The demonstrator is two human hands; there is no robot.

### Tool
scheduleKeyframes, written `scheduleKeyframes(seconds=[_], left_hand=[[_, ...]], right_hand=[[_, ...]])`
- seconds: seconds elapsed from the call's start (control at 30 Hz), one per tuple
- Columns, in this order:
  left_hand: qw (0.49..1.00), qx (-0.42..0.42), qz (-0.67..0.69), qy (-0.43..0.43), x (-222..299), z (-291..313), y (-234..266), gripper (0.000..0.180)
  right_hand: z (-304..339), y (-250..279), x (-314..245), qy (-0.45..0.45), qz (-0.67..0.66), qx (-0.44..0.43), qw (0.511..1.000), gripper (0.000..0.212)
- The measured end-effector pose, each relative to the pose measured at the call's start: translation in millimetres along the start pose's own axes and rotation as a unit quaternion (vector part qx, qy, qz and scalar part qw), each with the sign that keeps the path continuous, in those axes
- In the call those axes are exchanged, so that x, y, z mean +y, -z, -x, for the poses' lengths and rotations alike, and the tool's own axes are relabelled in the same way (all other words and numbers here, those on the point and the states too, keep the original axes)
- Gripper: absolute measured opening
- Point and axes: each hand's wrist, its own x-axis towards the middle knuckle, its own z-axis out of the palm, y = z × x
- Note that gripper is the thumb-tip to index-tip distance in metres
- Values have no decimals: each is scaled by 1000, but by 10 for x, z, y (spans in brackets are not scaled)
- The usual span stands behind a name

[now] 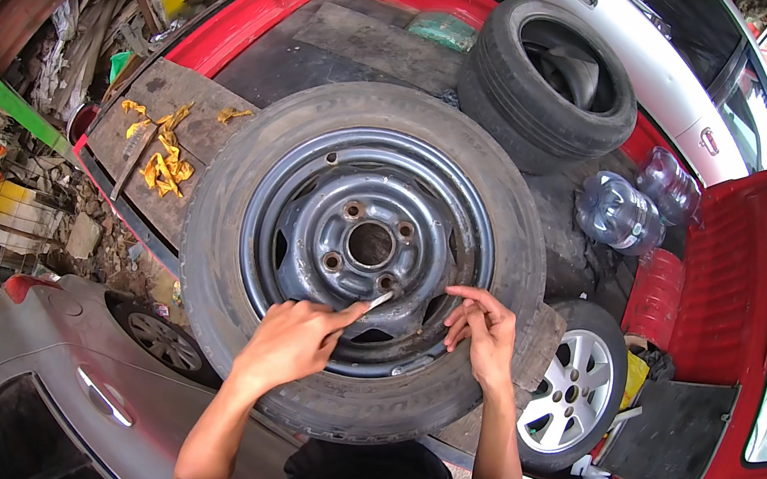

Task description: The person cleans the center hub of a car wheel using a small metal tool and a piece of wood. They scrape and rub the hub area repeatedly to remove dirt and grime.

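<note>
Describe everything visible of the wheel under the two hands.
The wheel lies flat, on its side, over the red truck bed: a dusty black tyre around a dark, scuffed, metal-looking rim with a round centre hole, four bolt holes, and brownish marks. The left hand points a white stick at the rim; the right hand is at its edge. Whether either touches is unclear.

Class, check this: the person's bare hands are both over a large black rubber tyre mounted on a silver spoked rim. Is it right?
Not quite: the head view shows the large black rubber tyre mounted on a dark grey metal rim, not a silver spoked one. The left hand and right hand are over it.
</note>
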Motion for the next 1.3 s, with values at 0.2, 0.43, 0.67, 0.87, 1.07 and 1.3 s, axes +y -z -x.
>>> scheduleKeyframes(seconds=[0.2,0.43,0.67,0.87,1.07,1.3], left_hand=[[999,28,35,-29,-35,-183,-88,58],[999,-13,10,-30,-173,6,113,59],[998,7,63,-28,-140,-284,-58,59],[998,21,57,-16,-34,-70,13,56],[998,29,-63,-6,215,-122,-122,48],[988,99,115,30,205,-311,-359,42]], right_hand=[[-10,-21,-19,-1,14,6,1000,34],[-53,-18,-16,-5,23,17,1000,36],[-47,-32,-10,15,23,10,1000,34],[-49,-49,-19,11,44,18,999,34],[-42,-33,-18,3,36,10,999,38],[-43,-7,-4,10,13,10,1000,38]])
